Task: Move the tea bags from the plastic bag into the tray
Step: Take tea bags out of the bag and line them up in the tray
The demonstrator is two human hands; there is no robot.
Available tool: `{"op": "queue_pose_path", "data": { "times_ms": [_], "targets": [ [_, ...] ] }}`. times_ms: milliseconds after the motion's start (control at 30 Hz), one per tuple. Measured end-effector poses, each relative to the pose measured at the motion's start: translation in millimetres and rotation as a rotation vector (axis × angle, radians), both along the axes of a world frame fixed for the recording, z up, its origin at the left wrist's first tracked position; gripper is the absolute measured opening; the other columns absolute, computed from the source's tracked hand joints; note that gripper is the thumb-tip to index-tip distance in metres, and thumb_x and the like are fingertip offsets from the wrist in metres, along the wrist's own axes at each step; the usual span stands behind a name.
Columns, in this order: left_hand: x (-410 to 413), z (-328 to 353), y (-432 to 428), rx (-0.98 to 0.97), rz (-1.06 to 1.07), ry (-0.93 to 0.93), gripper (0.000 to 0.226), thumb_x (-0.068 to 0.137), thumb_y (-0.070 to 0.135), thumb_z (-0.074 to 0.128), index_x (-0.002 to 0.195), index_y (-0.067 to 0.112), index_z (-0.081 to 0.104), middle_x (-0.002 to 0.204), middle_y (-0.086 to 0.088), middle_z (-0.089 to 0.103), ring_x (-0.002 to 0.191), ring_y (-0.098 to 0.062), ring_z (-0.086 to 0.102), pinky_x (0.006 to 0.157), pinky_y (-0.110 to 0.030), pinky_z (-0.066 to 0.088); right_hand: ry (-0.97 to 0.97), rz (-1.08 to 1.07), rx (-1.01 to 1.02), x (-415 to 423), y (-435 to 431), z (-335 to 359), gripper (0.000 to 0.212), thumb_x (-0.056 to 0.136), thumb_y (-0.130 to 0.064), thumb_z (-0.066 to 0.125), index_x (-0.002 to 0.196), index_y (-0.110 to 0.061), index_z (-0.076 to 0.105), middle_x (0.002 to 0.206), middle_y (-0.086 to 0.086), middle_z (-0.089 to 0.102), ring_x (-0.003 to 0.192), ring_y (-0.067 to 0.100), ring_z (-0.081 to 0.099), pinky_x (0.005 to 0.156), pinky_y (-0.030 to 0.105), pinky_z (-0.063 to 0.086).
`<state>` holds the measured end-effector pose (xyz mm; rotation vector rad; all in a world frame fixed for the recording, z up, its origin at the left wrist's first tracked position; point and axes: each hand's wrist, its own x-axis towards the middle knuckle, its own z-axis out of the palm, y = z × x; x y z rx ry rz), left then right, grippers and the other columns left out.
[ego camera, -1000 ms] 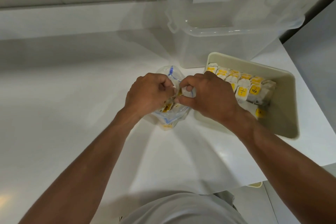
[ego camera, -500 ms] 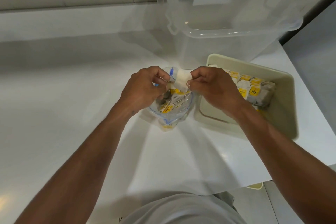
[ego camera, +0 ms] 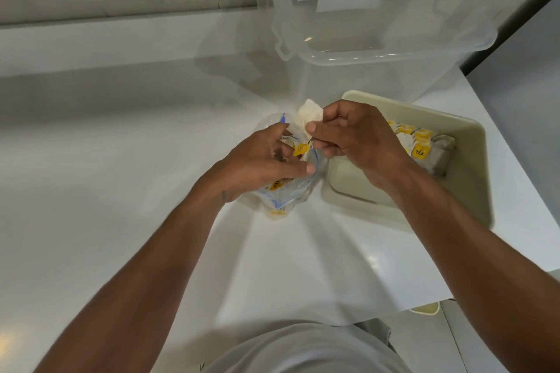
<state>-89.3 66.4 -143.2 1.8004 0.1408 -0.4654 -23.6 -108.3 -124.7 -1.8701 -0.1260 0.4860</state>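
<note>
Tea bag out of the plastic bag, not yet in the tray

The right hand [ego camera: 360, 142] pinches a white tea bag [ego camera: 309, 116] between thumb and fingertips just above the mouth of the plastic bag [ego camera: 291, 197]. Its yellow tag [ego camera: 301, 148] dangles on the string between the two hands. The left hand [ego camera: 260, 160] grips the open mouth, steadying it on the tabletop [ego camera: 121, 191] (more yellow tags show through the plastic). Just to the right, the beige tray [ego camera: 472, 160] holds a packed row [ego camera: 421, 145] at its far end. Next, I'd say, it must go over the rim and down beside that row, with care that the string doesn't snag.
</note>
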Motion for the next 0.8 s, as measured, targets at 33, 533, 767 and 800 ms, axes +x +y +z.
{"op": "queue_pose_path", "data": {
  "times_ms": [33, 533, 767, 800],
  "targets": [
    [-0.1, -1.3, -0.9, 0.01, 0.01, -0.011, 0.037, 0.08, 0.026, 0.083, 0.112, 0.03, 0.065, 0.088, 0.009, 0.071, 0.08, -0.008, 0.068, 0.08, -0.031, 0.054, 0.003, 0.005, 0.01, -0.6, 0.3, -0.3, 0.015, 0.083, -0.019, 0.078, 0.082, -0.013, 0.064, 0.068, 0.003, 0.07, 0.067, 0.015, 0.068, 0.068, 0.032, 0.056],
    [9.3, -7.7, 11.8, 0.24, 0.17, -0.111, 0.018, 0.091, 0.015, 0.067, 0.101, 0.029, 0.072, 0.073, 0.01, 0.068, 0.063, -0.007, 0.067, 0.058, -0.012, 0.045, -0.059, -0.053, -0.085, 5.3, 1.2, 3.1, 0.011, 0.081, -0.009, 0.063, 0.087, -0.018, 0.059, 0.071, 0.002, 0.071, 0.075, 0.025, 0.07, 0.072, 0.044, 0.059],
    [13.9, -1.2, 11.6, 0.374, 0.122, -0.183, 0.015, 0.088, 0.023, 0.065, 0.087, 0.037, 0.071, 0.091, 0.01, 0.068, 0.082, -0.011, 0.065, 0.073, -0.034, 0.053, -0.068, -0.059, -0.121, 7.7, -1.9, 2.1, 0.009, 0.087, -0.017, 0.062, 0.094, -0.017, 0.066, 0.07, -0.005, 0.069, 0.065, 0.011, 0.066, 0.067, 0.036, 0.059],
    [14.6, 0.2, 12.2, 0.368, 0.121, -0.176, 0.017, 0.087, 0.02, 0.063, 0.087, 0.036, 0.07, 0.088, 0.01, 0.068, 0.078, -0.011, 0.067, 0.071, -0.035, 0.054, -0.064, -0.061, -0.11, 8.5, -3.4, 1.4, 0.006, 0.088, -0.021, 0.063, 0.093, -0.018, 0.067, 0.066, -0.007, 0.067, 0.063, 0.01, 0.065, 0.066, 0.034, 0.058]
  ]
}}
